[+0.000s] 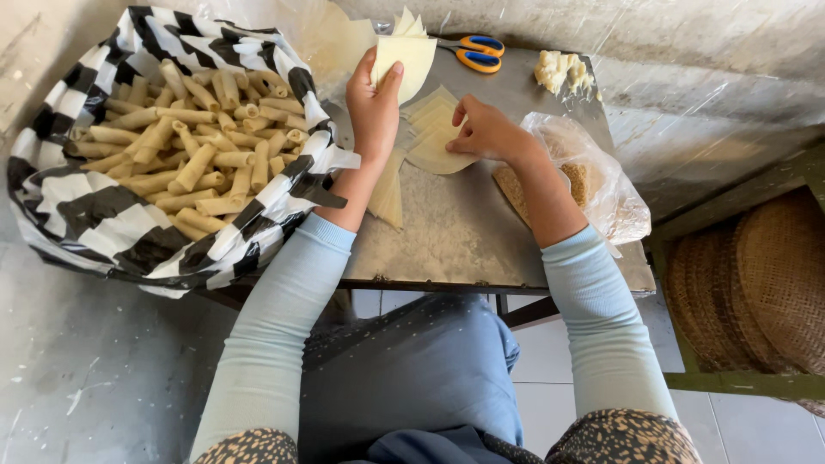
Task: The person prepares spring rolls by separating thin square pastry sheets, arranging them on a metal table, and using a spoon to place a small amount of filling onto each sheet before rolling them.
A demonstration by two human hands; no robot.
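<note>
Pale wrapper sheets lie spread over a small metal table (447,241), whose top is dusted with flour. The left hand (374,107) is raised above the table's far left part, thumb and fingers pinched on one wrapper (411,60), which it holds upright by its lower edge. The right hand (488,131) rests low on the table to the right of it, fingers curled together and pressing on the top sheet of a flat pile (434,137) of wrappers; whether it grips that sheet or only touches it cannot be told. More sheets (388,193) hang fanned out below the left wrist. Left of the table, touching its edge, sits a black-and-white checked bag (103,215), wide open and filled with rolls (193,146), tan and tube-shaped, heaped in all directions. At the table's far edge lie scissors (477,51) with orange and blue handles, just beyond the held wrapper, and near them to the right a small lump of pale filling (563,71). A clear plastic bag (601,185) with brown crumbs inside lies just right of the right forearm, partly over the table's right edge. Both arms wear light blue sleeves (275,335). Woven baskets (765,283) stand stacked on a low shelf well to the right.
</note>
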